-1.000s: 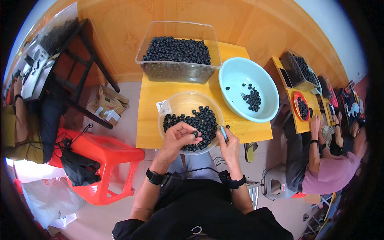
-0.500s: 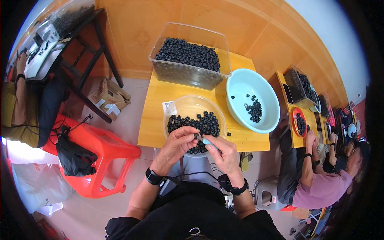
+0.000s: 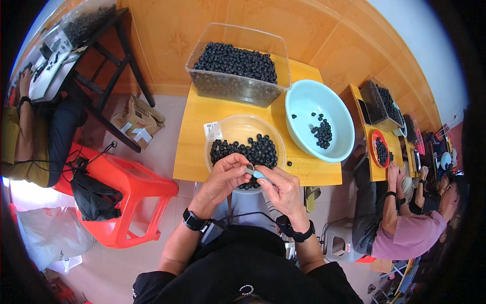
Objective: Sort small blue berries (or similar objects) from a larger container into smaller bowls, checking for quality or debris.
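Observation:
Above the near rim of a translucent round tub (image 3: 242,126), my left hand (image 3: 220,180) pinches a small round black plastic part (image 3: 249,167) between thumb and fingers. My right hand (image 3: 284,192) is closed around the light blue handle of a small knife (image 3: 260,175). The knife's short metal end meets the black part at my left fingertips. Many similar black parts (image 3: 260,151) lie in the tub below my hands. To the right stands a light blue basin (image 3: 302,104) with a smaller pile of black parts in it.
A clear rectangular bin (image 3: 228,90) heaped with black parts stands at the back of the yellow table (image 3: 191,142). One loose part (image 3: 289,163) lies beside the tub. A red stool (image 3: 136,182) is at left. Co-workers sit at tables on both sides.
The knife and black part stay together between my hands, with the knife's metal end now showing more across the part. The view has shifted slightly.

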